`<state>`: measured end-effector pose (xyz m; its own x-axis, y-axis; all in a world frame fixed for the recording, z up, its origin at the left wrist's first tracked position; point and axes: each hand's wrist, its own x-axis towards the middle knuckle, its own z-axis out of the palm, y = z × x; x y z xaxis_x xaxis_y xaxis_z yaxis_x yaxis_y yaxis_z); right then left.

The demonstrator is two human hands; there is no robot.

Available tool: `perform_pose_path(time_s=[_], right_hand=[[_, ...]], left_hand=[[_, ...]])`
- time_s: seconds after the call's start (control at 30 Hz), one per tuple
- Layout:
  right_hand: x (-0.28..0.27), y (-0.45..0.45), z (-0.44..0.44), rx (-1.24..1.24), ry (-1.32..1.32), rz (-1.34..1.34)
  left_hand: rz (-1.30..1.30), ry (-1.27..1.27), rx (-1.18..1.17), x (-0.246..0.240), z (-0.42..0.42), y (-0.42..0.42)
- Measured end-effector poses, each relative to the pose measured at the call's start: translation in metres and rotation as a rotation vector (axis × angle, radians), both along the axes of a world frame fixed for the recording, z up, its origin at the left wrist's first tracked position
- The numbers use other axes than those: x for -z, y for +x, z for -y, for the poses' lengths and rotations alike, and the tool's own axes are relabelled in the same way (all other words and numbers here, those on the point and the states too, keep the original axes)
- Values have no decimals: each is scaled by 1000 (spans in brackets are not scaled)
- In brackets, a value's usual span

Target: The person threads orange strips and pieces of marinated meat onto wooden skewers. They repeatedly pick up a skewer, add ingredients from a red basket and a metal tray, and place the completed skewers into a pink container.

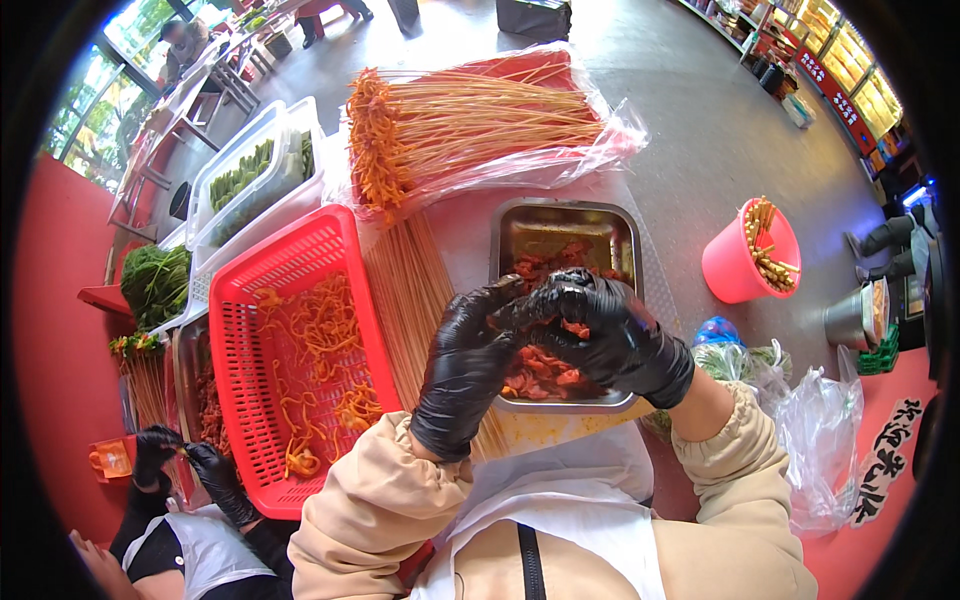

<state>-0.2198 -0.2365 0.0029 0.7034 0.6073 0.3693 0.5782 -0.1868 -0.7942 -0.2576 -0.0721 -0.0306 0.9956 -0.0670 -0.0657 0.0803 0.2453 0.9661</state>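
Observation:
My left hand (466,364) and my right hand (611,330), both in wet black gloves, meet over a steel tray (636,225). In the tray lie pieces of red marinated meat (544,375) in oily liquid. A red meat piece (576,329) shows between the fingers of my right hand, which is curled around it. The fingertips of my left hand touch the right hand's fingers; whether they pinch something is hidden. Left of the tray, a row of bare bamboo skewers (411,300) runs under my left forearm.
A red plastic basket (379,337) holds orange strips. Loaded skewers (480,112) lie on plastic at the far side. Clear tubs (202,232) of green vegetables stand left. A pink bucket (720,262) of sticks is right. At lower left are a co-worker's gloved hands (214,476).

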Motion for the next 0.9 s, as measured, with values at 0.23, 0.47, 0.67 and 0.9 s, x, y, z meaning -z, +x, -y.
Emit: perform_pose_path(time_s=[0.23, 0.47, 0.67, 0.9], right_hand=[[5, -12, -4, 58, 31, 167], [24, -24, -14, 196, 300, -133], [51, -26, -19, 331, 452, -268], [34, -19, -10, 330, 168, -271]], left_hand=[[56, 149, 23, -1, -8, 0], [34, 34, 9, 0, -10, 0], [12, -10, 23, -14, -6, -3], [-6, -109, 9, -19, -2, -6]])
